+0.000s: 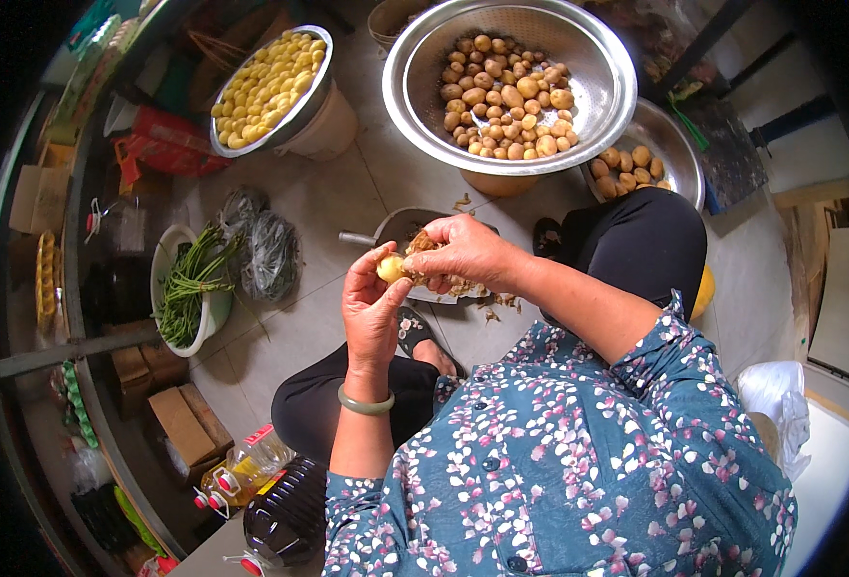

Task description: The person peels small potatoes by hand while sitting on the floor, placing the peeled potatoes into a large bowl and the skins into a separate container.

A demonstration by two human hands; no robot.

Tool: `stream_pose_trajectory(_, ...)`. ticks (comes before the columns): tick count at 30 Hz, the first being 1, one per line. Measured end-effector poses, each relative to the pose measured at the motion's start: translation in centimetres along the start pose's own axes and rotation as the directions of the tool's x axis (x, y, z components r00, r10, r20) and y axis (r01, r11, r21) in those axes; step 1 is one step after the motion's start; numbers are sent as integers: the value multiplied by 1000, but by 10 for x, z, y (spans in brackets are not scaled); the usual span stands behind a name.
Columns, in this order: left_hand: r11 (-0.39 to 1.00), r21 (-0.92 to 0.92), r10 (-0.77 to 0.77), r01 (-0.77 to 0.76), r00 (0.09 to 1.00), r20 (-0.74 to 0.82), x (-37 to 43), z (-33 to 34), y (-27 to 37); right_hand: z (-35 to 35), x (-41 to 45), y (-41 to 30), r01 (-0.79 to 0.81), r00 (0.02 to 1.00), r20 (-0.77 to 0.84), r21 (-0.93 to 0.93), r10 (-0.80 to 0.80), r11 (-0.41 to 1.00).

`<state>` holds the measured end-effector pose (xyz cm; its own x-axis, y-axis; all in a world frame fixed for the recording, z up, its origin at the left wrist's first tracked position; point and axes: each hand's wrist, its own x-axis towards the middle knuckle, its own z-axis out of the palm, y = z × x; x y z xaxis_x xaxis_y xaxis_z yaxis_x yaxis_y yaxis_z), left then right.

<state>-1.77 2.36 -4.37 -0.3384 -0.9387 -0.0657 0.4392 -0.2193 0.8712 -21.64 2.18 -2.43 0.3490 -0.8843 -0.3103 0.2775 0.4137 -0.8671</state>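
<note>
My left hand (370, 306) holds a small peeled yellow potato (391, 267) between fingertips and thumb. A pale green bangle (365, 402) circles that wrist. My right hand (471, 249) meets the potato from the other side, its thumb at the potato's edge and brown potato skin (420, 249) at its fingers. Below both hands a dustpan (404, 218) lies on the floor with a heap of potato peelings (467, 286) in it, partly hidden by the hands. Ahead stands a large steel colander basin (417, 79) of small unpeeled potatoes (511, 94).
A steel bowl (323, 50) of peeled potatoes rests on a bucket (327, 126) at the upper left. Another metal basin (684, 155) holds larger potatoes. Left are a white basin (211, 321) of green stalks, plastic bags (269, 252), oil bottles (251, 469) and metal shelving (107, 350).
</note>
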Motion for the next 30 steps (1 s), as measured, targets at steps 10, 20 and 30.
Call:
stream_pose_trajectory(10, 979, 187, 86, -76, 995, -43, -2, -1, -7, 1, 1, -1, -15, 999, -45, -109, 10, 994)
stream_pose_trajectory(20, 995, 96, 38, -36, 999, -15, -3, -4, -9, 6, 3, 3, -8, 995, -101, -152, -8, 988)
stream_pose_trajectory(30, 965, -244, -93, 92, 996, 8, -2, -4, -4, 0, 10, 11, 1, 975, -216, -260, -59, 966)
